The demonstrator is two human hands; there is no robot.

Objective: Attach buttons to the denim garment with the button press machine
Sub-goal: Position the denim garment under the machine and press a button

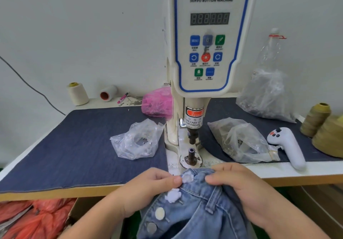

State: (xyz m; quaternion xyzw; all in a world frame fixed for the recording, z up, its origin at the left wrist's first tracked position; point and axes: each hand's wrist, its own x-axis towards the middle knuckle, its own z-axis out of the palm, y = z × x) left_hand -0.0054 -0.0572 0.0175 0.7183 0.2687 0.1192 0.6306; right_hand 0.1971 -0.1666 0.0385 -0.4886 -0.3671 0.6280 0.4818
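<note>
A light blue denim garment [200, 207] hangs over the table's front edge, its waistband just below the press. My left hand [148, 188] pinches a small white plastic piece [187, 177] on the waistband. My right hand [241, 186] grips the denim beside it. Down the fly sit another white piece [173, 195] and two round buttons [159, 213]. The white servo button machine [207, 40] stands behind, with its punch [192, 136] above the lower die [191, 154].
Clear plastic bags lie left [136, 140] and right [239, 142] of the press, a pink bag [156, 102] behind. A white handheld controller [286, 146] lies at right. Thread cones [315, 119] stand at right, spools [77, 93] at back left. Orange bags [33, 218] sit under the table.
</note>
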